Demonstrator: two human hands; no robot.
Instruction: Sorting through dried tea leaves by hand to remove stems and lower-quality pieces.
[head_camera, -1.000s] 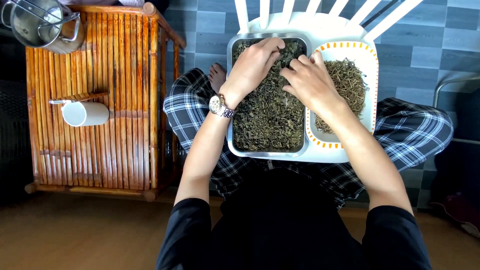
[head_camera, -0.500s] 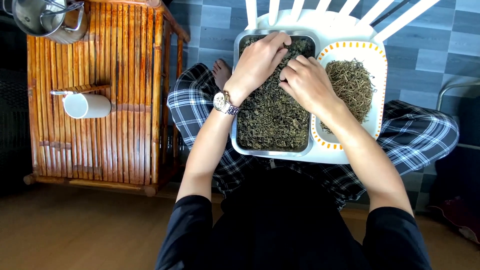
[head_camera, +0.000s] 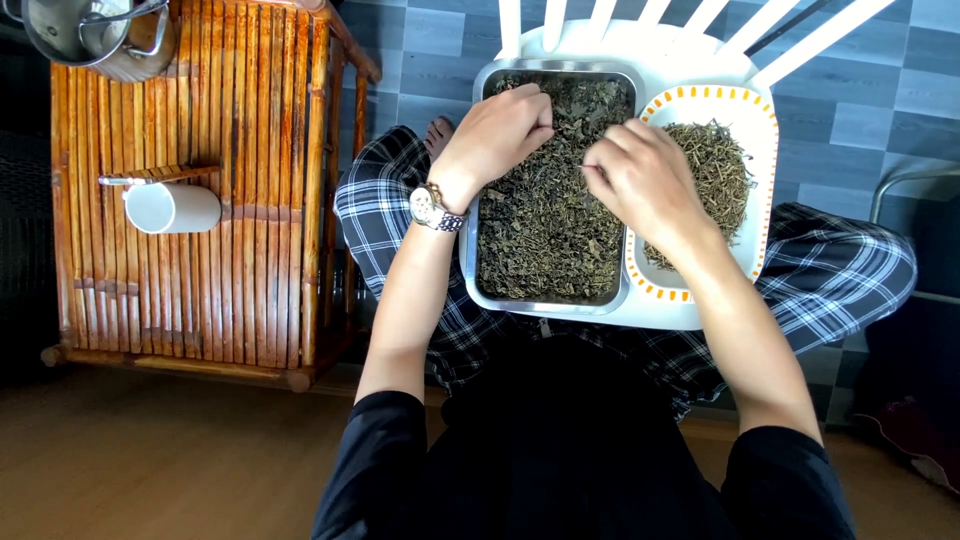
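A steel tray (head_camera: 545, 305) full of dark dried leaves (head_camera: 545, 235) rests on a white chair seat in front of me. Beside it on the right lies a white dish with an orange dotted rim (head_camera: 700, 92) that holds a pile of pale dried stems (head_camera: 715, 160). My left hand (head_camera: 490, 135), with a wristwatch (head_camera: 430, 208) on it, has its fingers curled into the leaves at the tray's upper left. Over the tray's right edge, my right hand (head_camera: 645, 180) pinches a thin stem between thumb and fingers.
A bamboo slat table (head_camera: 250, 200) stands at the left with a white cup (head_camera: 172, 208) lying on its side and a steel pot (head_camera: 90, 35) at its far corner. The white chair's back slats (head_camera: 640, 15) rise beyond the tray. Grey floor tiles surround it.
My right hand has pulled away from my left and moved right, toward the white dish. My left hand has shifted slightly left in the leaves.
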